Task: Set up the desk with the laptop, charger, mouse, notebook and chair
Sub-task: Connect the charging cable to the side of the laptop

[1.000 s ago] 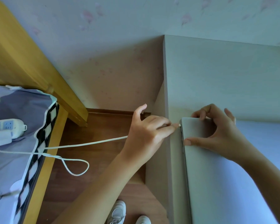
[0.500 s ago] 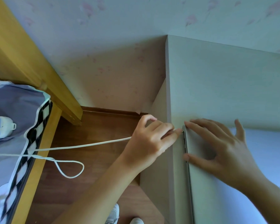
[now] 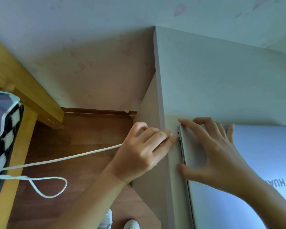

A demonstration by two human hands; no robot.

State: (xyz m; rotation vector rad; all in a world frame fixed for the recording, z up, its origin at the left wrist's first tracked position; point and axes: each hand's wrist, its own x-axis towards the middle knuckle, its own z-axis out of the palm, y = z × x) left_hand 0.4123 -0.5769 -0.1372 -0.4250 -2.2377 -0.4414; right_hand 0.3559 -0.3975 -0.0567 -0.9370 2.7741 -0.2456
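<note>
A silver laptop [image 3: 262, 162] lies closed on the pale desk [image 3: 221, 80], its left edge with several ports near the desk's left edge. My left hand [image 3: 144, 151] pinches the plug of the white charger cable [image 3: 64, 158] and holds its tip against the laptop's left edge, at a port near the back corner. My right hand [image 3: 211, 149] lies flat with spread fingers on the lid's back left corner, thumb on the left edge. The cable runs left across the gap to the bed and hangs in a loop [image 3: 51, 187]. Mouse, notebook and chair are out of view.
A wooden bed frame [image 3: 23, 90] with a grey, checker-edged cover [image 3: 5, 129] stands at the left. Brown wooden floor [image 3: 82, 133] lies between bed and desk. White shoes [image 3: 120, 222] show at the bottom. A papered wall is behind.
My right hand went from gripping the laptop's corner to lying flat on the lid. My left hand brought the plug up to the laptop's edge. The power strip on the bed has left the view.
</note>
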